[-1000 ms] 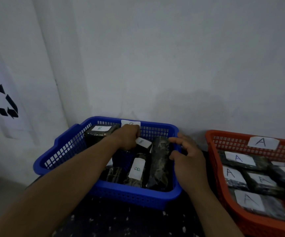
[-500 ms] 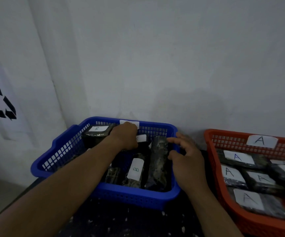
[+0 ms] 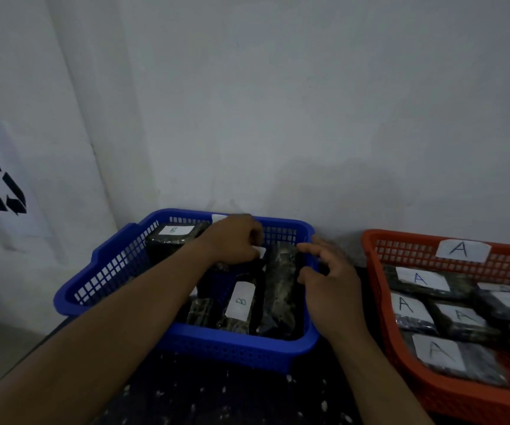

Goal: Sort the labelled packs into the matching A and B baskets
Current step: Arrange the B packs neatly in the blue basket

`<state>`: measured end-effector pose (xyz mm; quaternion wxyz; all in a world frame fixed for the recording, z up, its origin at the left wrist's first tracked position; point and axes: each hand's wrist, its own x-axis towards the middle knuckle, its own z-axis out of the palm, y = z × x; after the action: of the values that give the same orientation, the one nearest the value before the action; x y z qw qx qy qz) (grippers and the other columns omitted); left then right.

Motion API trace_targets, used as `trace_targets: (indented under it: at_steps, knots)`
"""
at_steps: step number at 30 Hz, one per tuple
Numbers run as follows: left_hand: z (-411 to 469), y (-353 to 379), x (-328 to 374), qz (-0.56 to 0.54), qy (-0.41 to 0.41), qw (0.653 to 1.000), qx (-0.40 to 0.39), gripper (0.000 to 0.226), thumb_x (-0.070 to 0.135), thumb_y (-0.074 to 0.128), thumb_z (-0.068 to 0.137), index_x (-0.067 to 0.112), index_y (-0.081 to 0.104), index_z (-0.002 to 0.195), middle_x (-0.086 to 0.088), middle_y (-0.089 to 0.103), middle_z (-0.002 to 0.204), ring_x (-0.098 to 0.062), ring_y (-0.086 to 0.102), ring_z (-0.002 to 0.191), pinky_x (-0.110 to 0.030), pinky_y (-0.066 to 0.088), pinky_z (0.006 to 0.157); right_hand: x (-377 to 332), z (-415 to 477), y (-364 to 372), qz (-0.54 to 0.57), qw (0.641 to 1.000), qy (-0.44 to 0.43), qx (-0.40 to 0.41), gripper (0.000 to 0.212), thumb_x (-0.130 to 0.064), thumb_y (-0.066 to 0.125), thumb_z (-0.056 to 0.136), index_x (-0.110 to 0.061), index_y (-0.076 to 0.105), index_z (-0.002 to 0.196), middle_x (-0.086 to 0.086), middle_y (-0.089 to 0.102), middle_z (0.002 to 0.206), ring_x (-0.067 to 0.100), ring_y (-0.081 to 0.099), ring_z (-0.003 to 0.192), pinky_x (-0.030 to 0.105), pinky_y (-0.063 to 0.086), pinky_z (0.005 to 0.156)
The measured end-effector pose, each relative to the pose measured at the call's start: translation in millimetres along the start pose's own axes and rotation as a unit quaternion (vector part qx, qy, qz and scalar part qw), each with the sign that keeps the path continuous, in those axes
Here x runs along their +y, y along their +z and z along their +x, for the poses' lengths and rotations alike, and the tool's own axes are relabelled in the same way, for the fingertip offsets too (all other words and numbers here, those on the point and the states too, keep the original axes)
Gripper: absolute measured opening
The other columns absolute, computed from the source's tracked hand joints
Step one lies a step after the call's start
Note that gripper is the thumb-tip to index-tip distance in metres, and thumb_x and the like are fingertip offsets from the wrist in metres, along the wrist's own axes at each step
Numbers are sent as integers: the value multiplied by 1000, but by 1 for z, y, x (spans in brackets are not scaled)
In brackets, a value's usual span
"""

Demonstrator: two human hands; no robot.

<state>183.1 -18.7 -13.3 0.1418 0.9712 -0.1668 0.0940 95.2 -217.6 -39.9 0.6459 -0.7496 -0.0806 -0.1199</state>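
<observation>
Head view: left hand curls round a pack in blue basket, right hand loosely open, empty; released askew, pack may wedge crooked in the crowded row.

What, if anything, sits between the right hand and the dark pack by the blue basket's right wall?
Nothing visible: the right hand hovers open beside the dark pack, over the blue basket rim.
</observation>
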Motion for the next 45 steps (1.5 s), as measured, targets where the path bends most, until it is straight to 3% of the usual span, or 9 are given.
trace_targets:
  at_steps: [3,8,16,20,24,32,38,41,45]
  knots:
    - [-2,-22,20,-145,-36,989,3,27,41,74,77,16,66,72,2,67,69,-6,60,59,-23,49,55,1,0,1,69,997,29,-2,45,1,55,87,-35,63,113,-33,58,115,-15,58,87,21,54,54]
    - [-17,-16,62,-129,-73,968,-201,58,69,78,49,19,55,66,3,65,58,-12,68,58,-28,53,53,3,0,3,165,982,76,59,43,-1,46,88,-29,64,115,-6,65,112,16,65,95,39,55,76]
    - [-35,-25,47,-465,-260,833,-149,4,12,65,77,13,67,80,-9,64,82,-21,58,65,-32,50,59,3,1,2,179,977,95,64,38,-3,43,89,-22,65,113,1,68,102,16,66,84,31,52,65]
    - [-46,-20,31,-586,-284,755,-80,38,3,40,80,3,67,108,-15,69,88,-27,62,72,-33,50,64,6,0,3,176,978,99,49,36,-7,44,90,-27,64,112,2,69,96,16,68,76,25,52,57]
    - [-52,-25,30,-620,-293,724,-78,45,35,60,88,0,65,116,-25,67,106,-34,64,86,-37,53,68,7,0,3,166,980,98,44,36,-10,43,91,-28,63,114,6,68,100,25,66,85,44,56,73]
    - [-55,-32,41,-617,-187,764,11,37,9,63,83,11,62,121,-18,69,95,-28,65,72,-31,54,58,5,-1,1,140,985,91,40,32,-14,44,95,-30,60,118,-2,69,95,5,67,69,16,50,50]
    - [-59,-57,79,-567,-84,806,148,26,4,65,85,9,64,110,-3,75,90,-16,70,78,-25,56,62,-36,-14,-15,8,998,-8,61,40,-20,49,94,-48,48,122,-14,52,124,-5,52,102,21,48,85]
    - [-65,-67,107,-569,-50,807,151,21,4,63,85,7,65,105,-3,74,85,-13,69,70,-22,54,57,-61,-32,-36,30,996,-44,72,48,-18,51,92,-38,44,136,-18,46,130,-14,46,103,-2,41,69]
    - [-66,-71,152,-571,-6,815,95,30,-9,56,81,8,64,104,-2,72,86,-15,67,73,-24,56,62,-83,-65,-99,-24,992,-114,57,42,-21,56,87,-42,53,124,-24,57,115,-11,53,101,2,44,72]
